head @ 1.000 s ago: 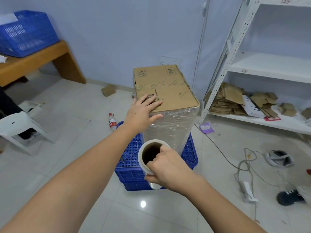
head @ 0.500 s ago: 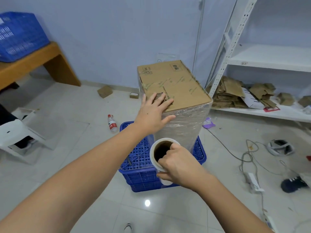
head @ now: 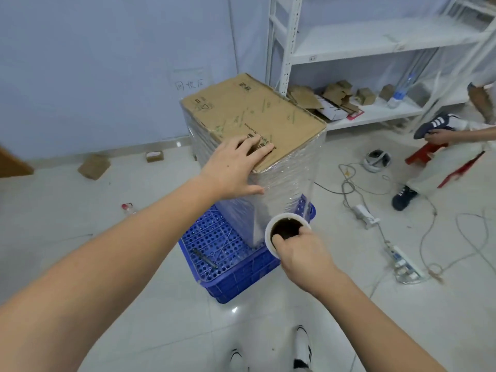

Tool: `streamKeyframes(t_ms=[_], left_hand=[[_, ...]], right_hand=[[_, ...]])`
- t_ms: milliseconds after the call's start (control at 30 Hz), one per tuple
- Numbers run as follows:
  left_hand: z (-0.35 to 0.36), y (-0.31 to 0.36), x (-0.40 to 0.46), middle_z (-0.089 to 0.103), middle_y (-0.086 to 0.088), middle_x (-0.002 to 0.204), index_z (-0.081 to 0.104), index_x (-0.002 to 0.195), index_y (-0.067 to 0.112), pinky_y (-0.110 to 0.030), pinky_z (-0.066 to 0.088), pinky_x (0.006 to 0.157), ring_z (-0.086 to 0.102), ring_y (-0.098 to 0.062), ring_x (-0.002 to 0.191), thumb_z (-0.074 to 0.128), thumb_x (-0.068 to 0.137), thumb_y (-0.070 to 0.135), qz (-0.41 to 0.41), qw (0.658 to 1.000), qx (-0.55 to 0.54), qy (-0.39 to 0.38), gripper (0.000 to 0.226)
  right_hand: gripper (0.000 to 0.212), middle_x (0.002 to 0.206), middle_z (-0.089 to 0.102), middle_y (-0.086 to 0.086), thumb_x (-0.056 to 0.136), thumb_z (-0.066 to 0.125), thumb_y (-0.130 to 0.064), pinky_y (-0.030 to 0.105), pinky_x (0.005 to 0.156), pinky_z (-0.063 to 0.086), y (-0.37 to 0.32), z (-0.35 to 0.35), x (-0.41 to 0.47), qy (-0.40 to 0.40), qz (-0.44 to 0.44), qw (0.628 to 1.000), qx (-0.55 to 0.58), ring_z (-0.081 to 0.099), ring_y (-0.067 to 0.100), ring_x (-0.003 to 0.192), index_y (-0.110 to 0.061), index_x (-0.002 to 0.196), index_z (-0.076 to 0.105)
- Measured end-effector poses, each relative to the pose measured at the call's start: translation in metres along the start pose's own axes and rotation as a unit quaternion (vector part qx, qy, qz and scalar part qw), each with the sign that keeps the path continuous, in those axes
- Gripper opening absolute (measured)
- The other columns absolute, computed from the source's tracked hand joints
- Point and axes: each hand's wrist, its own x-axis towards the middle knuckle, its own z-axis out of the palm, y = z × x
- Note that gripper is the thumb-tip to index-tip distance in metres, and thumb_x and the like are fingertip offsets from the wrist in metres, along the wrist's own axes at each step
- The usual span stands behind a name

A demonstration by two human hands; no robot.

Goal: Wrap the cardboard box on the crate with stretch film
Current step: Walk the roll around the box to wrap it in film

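A tall cardboard box (head: 257, 114) stands upright on a blue perforated crate (head: 222, 248) on the floor. Clear stretch film (head: 284, 189) covers the box's sides down to the crate. My left hand (head: 230, 167) lies flat on the near corner of the box top, fingers straight, thumb against the wrapped side. My right hand (head: 303, 256) grips the stretch film roll (head: 285, 230) by its brown core, thumb inside, held upright against the box's lower right corner. Film runs from the roll onto the box.
A dark tool (head: 205, 258) lies on the crate top. White shelving (head: 362, 49) with cardboard scraps stands behind on the right. Cables and a power strip (head: 401, 260) trail on the floor to the right. Another person (head: 445, 146) sits on a red stool. Small boxes (head: 94, 166) lie by the wall.
I have stepped to the right around the box, carrying the roll along its lower side. My left hand has stayed on the box top. A seated person has come into view.
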Motion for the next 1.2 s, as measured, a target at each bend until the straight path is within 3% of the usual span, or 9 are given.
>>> streamKeyframes(t_ms=[67,100,267,467,567,767,967,1067,1200], left_hand=[[0.006,0.001,-0.002,0.025,-0.007,0.168,0.014,0.163,0.037,-0.05,0.021,0.125,0.026,-0.032,0.15,0.064,0.078,0.079,0.002,1.0,-0.021,0.012,0.107],[0.008,0.002,-0.002,0.024,-0.007,0.168,0.015,0.163,0.037,-0.049,0.018,0.125,0.024,-0.032,0.151,0.065,0.079,0.077,-0.002,0.999,-0.028,0.02,0.106],[0.008,0.002,-0.001,0.021,-0.007,0.169,0.016,0.163,0.035,-0.049,0.012,0.126,0.02,-0.032,0.154,0.065,0.08,0.076,-0.005,0.998,-0.05,0.026,0.105],[0.006,0.001,-0.002,0.021,-0.007,0.169,0.017,0.163,0.034,-0.048,0.01,0.126,0.02,-0.031,0.154,0.066,0.073,0.08,0.0,0.998,-0.054,0.021,0.112],[0.007,0.0,-0.006,0.02,-0.006,0.17,0.016,0.163,0.034,-0.047,0.01,0.126,0.02,-0.031,0.154,0.065,0.071,0.081,0.002,0.999,-0.048,0.021,0.114],[0.006,-0.004,-0.01,0.021,-0.004,0.17,0.016,0.163,0.036,-0.048,0.017,0.126,0.022,-0.03,0.154,0.062,0.072,0.084,0.011,0.999,-0.029,0.02,0.113],[0.003,-0.006,-0.01,0.019,-0.001,0.17,0.013,0.162,0.04,-0.045,0.014,0.125,0.019,-0.027,0.154,0.063,0.076,0.081,0.01,0.999,-0.036,0.016,0.108],[0.005,-0.006,-0.011,0.017,0.0,0.171,0.012,0.163,0.04,-0.045,0.013,0.125,0.017,-0.026,0.155,0.062,0.077,0.081,0.009,0.999,-0.034,0.013,0.108],[0.005,-0.005,-0.012,0.018,0.0,0.17,0.013,0.162,0.041,-0.045,0.013,0.125,0.018,-0.026,0.154,0.064,0.077,0.08,0.008,0.999,-0.041,0.012,0.107]], right_hand=[[0.042,0.061,0.064,0.002,0.056,0.084,-0.017,0.031,0.069,0.047,-0.007,0.02,0.0,-0.036,-0.022,0.999,0.001,0.057,0.023,0.054,-0.014,0.089,0.059],[0.041,0.064,0.064,0.003,0.058,0.083,-0.015,0.033,0.075,0.049,-0.003,0.025,0.0,-0.033,-0.021,0.999,0.0,0.058,0.023,0.056,-0.013,0.091,0.059],[0.035,0.063,0.063,-0.004,0.072,0.08,-0.03,0.03,0.066,0.041,0.027,0.016,-0.009,0.009,0.024,1.0,0.013,0.054,0.019,0.054,-0.021,0.091,0.053],[0.025,0.064,0.056,-0.007,0.086,0.064,-0.044,0.03,0.068,0.046,0.013,-0.029,-0.031,0.081,-0.017,0.993,0.09,0.047,0.017,0.056,-0.025,0.085,0.047],[0.018,0.069,0.056,-0.007,0.09,0.058,-0.041,0.029,0.076,0.045,-0.003,-0.057,-0.034,0.104,-0.072,0.984,0.125,0.047,0.017,0.062,-0.025,0.086,0.051],[0.013,0.078,0.057,-0.008,0.093,0.056,-0.036,0.031,0.109,0.035,-0.032,-0.075,-0.009,0.11,-0.133,0.969,0.177,0.05,0.014,0.077,-0.023,0.089,0.056],[0.013,0.079,0.04,-0.015,0.093,0.059,-0.035,0.034,0.109,0.037,-0.04,-0.08,0.008,0.139,-0.13,0.958,0.214,0.033,0.005,0.078,-0.023,0.089,0.059],[0.013,0.08,0.051,-0.012,0.094,0.06,-0.037,0.033,0.111,0.036,-0.038,-0.078,0.003,0.134,-0.134,0.959,0.212,0.048,0.01,0.083,-0.024,0.092,0.061],[0.014,0.085,0.055,-0.011,0.093,0.058,-0.038,0.037,0.106,0.041,-0.04,-0.08,-0.001,0.122,-0.112,0.966,0.199,0.05,0.014,0.091,-0.024,0.095,0.059]])
